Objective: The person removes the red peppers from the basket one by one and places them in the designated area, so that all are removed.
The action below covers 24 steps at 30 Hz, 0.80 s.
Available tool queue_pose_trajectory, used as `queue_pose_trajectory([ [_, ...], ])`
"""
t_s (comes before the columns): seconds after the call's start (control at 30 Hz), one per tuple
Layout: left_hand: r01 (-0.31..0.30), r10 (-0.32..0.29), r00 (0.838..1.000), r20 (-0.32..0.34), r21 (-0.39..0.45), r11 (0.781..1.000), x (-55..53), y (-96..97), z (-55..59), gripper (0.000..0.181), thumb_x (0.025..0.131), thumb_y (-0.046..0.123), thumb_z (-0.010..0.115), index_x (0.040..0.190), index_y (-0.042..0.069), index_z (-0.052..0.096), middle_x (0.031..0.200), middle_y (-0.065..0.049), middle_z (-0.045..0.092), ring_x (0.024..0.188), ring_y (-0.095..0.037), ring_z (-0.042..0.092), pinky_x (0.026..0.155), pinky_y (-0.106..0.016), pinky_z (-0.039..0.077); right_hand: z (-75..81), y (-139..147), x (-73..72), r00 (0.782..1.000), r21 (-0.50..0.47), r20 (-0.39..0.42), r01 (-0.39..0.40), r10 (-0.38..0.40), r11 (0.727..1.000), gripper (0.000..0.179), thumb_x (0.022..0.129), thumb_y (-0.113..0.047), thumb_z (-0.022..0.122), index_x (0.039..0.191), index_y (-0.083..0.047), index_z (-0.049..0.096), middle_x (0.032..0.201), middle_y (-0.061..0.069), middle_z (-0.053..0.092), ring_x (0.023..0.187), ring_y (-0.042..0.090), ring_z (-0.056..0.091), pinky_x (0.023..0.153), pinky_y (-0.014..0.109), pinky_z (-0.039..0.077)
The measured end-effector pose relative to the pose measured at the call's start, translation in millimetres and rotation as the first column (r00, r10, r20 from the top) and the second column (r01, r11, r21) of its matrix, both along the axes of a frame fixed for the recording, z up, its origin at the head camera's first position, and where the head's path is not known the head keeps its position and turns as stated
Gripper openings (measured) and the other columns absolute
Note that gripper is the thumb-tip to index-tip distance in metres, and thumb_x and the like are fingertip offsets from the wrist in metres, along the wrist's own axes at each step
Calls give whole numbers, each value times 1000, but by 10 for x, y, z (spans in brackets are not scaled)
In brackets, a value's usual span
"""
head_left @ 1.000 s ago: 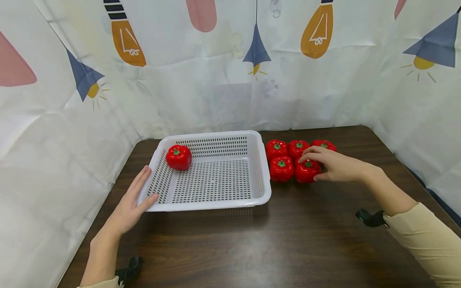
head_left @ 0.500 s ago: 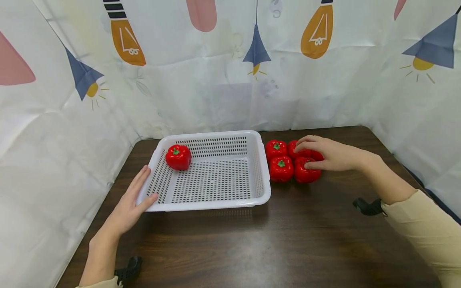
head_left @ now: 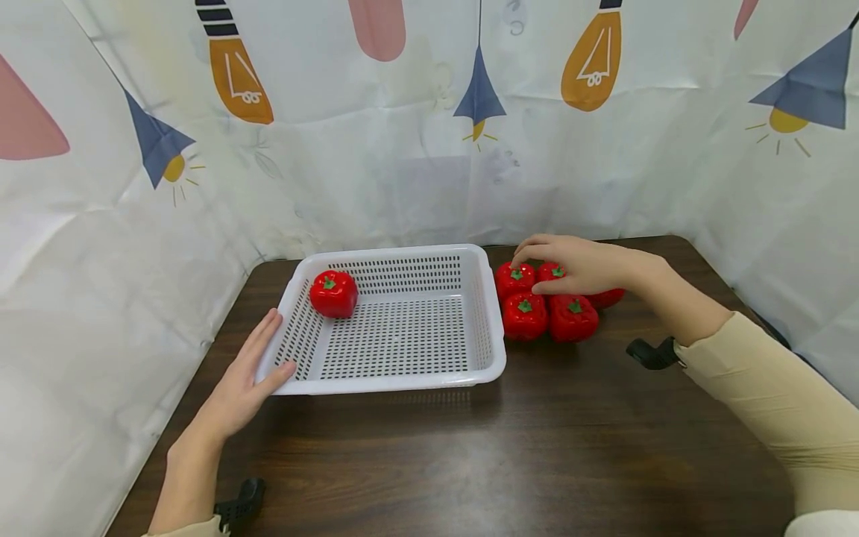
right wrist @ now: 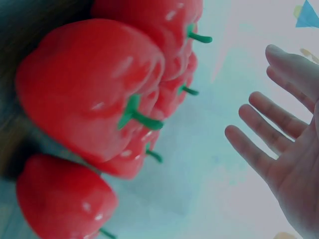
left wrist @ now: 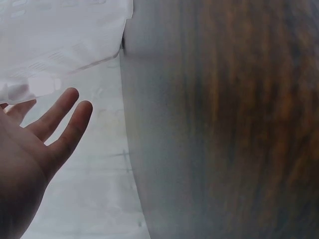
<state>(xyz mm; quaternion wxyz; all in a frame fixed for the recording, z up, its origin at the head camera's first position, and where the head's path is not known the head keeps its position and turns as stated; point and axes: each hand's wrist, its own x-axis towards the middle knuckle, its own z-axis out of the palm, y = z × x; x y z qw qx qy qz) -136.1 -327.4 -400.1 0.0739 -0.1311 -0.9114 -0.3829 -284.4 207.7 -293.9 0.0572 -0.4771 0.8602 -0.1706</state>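
On the left side of a white perforated plastic basket (head_left: 396, 385), my left hand (head_left: 235, 388) rests with its fingers straight along the wall and its thumb on the front corner. One red bell pepper (head_left: 333, 294) with a green stem lies inside, at the basket's back left. Right of the basket, several more red bell peppers (head_left: 526, 316) sit close together. My right hand (head_left: 577, 262) hovers over their back row, fingers spread and holding nothing, partly hiding the peppers beneath. In the right wrist view the peppers (right wrist: 79, 84) are apart from the fingers (right wrist: 251, 149).
The dark brown wooden table (head_left: 429, 462) extends in front of the basket and peppers. A white curtain (head_left: 376, 179) printed with lamps and bulbs hangs behind and at both sides, close to the table's edges.
My right hand has moved from the front right pepper up and leftward over the back row, its grasp loosened. The peppers, basket and left hand stay about the same.
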Motion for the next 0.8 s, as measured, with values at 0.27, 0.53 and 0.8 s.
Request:
queue_pose_trajectory([
  [0.27,-9,9,1000,10,-14,1000,-13,-15,-11,84,96,27,69,165,20,22,172,-2,10,149,-45,23,107,-76,25,131,-310,-106,1000,51,15,-26,25,998,39,93,-15,77,130,-14,63,133,2,57,126,23,52,105,47,46],
  [0.53,-11,12,1000,25,-25,1000,-9,-6,1,84,96,27,69,166,19,22,172,-2,10,148,-46,24,106,-76,26,203,-589,-169,1000,120,26,-17,14,993,40,94,-18,75,132,-13,62,143,6,53,133,29,49,107,46,45],
  [0.8,-21,23,999,39,-34,999,4,-3,12,85,96,29,68,166,21,21,172,-2,9,148,-46,23,106,-76,26,257,-953,-196,998,194,24,-64,61,979,41,95,-18,75,134,-14,62,139,5,54,120,25,55,100,38,50],
])
